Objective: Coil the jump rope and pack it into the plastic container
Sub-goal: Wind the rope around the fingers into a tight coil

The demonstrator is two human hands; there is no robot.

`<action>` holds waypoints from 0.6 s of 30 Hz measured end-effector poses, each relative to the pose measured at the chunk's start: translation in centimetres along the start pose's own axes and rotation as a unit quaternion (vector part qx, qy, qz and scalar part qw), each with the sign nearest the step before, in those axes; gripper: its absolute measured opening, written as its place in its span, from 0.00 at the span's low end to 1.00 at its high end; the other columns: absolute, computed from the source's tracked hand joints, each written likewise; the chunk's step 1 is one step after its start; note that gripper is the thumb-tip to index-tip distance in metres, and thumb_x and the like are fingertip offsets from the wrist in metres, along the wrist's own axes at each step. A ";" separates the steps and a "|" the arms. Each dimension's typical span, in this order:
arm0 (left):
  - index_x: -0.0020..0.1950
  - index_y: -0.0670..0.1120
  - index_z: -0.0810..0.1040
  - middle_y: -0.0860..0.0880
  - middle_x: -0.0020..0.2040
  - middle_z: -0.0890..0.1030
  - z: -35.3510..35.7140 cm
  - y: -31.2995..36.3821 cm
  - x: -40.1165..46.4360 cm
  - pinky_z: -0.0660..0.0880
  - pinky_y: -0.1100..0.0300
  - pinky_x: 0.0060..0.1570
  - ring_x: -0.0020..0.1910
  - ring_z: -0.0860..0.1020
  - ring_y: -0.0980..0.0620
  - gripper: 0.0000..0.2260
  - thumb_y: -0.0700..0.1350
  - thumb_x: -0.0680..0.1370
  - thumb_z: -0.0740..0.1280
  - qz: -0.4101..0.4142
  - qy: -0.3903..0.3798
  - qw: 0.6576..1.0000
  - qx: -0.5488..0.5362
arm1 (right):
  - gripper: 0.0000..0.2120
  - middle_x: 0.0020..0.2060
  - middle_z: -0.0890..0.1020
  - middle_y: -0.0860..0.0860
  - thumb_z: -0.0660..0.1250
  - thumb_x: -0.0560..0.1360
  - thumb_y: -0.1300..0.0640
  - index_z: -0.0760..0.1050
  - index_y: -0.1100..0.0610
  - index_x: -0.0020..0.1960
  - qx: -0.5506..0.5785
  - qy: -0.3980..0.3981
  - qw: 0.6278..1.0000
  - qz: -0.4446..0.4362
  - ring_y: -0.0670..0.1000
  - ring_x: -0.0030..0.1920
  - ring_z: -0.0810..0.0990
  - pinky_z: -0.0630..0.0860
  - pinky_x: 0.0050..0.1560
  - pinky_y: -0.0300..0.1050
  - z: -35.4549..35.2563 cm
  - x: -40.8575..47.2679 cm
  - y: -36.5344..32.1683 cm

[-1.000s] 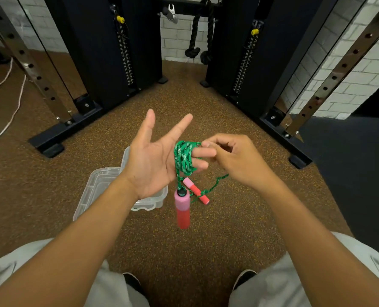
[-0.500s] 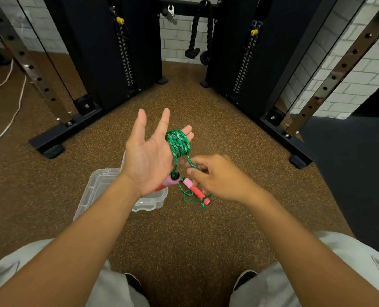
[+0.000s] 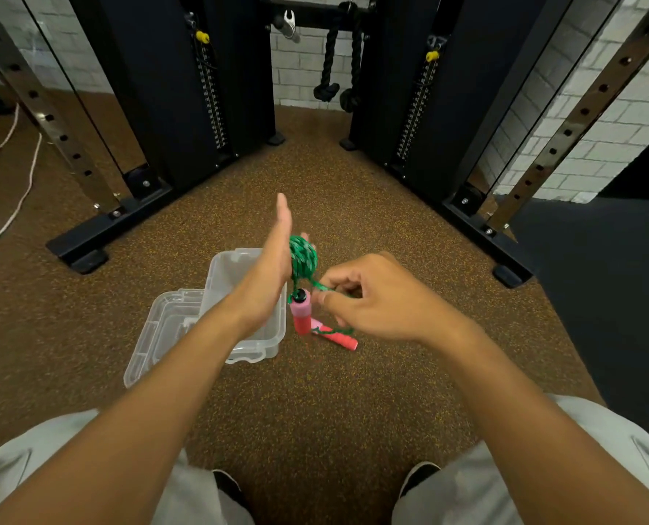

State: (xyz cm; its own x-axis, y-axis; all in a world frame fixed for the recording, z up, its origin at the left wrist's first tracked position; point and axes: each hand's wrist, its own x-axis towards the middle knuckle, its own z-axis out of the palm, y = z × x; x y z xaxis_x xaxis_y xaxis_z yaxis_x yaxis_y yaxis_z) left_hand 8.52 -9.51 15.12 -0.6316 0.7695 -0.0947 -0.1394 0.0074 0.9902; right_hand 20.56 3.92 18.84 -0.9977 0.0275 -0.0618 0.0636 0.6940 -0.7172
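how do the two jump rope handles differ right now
The first handle hangs upright below the green coil on the left hand; the second handle lies tilted, lower, below the right hand. The first looks thicker from here. Both are pink and red.

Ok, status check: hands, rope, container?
Left hand open, green coil wound on its fingers. Right hand pinching the rope tail. One handle dangling. Container open on floor, unobstructed.
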 end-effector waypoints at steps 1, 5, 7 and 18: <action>0.81 0.67 0.41 0.50 0.85 0.42 0.3 -0.2 -0.1 0.49 0.38 0.79 0.84 0.51 0.48 0.41 0.80 0.71 0.46 -0.007 -0.021 0.999 0.040 | 0.15 0.32 0.82 0.61 0.67 0.82 0.56 0.81 0.64 0.41 -0.009 0.014 1.000 -0.007 0.52 0.26 0.72 0.67 0.27 0.32 -0.1 0.0 0.1; 0.77 0.74 0.38 0.78 0.74 0.38 0.9 -0.3 0.1 0.52 0.48 0.73 0.79 0.40 0.56 0.43 0.85 0.65 0.45 -0.019 -0.010 0.993 0.119 | 0.10 0.30 0.83 0.51 0.66 0.82 0.55 0.83 0.56 0.45 -0.030 0.068 0.997 -0.004 0.46 0.25 0.72 0.67 0.26 0.32 -1.3 0.1 0.7; 0.73 0.80 0.37 0.81 0.66 0.38 0.9 -0.4 -0.5 0.50 0.48 0.74 0.73 0.41 0.63 0.37 0.84 0.66 0.43 -0.013 -0.059 0.990 0.126 | 0.08 0.31 0.84 0.47 0.67 0.82 0.55 0.84 0.51 0.46 -0.033 0.088 0.996 0.003 0.43 0.25 0.73 0.66 0.28 0.28 -2.0 -0.1 0.9; 0.82 0.66 0.49 0.32 0.73 0.73 1.4 1.7 -1.7 0.74 0.48 0.65 0.50 0.84 0.40 0.38 0.76 0.73 0.41 -0.092 -0.198 0.971 -0.093 | 0.04 0.38 0.86 0.44 0.71 0.79 0.50 0.85 0.47 0.49 0.050 0.153 0.987 0.024 0.48 0.33 0.77 0.74 0.38 0.42 -2.1 0.1 3.2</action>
State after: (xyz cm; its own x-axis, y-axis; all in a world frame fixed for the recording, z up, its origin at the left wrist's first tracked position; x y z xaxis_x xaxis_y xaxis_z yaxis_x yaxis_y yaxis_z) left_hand 10.40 -9.90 17.08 -0.2450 0.9519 -0.1841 -0.3796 0.0805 0.9216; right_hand 20.64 7.67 17.95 -0.9527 0.2854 0.1041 0.0977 0.6123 -0.7845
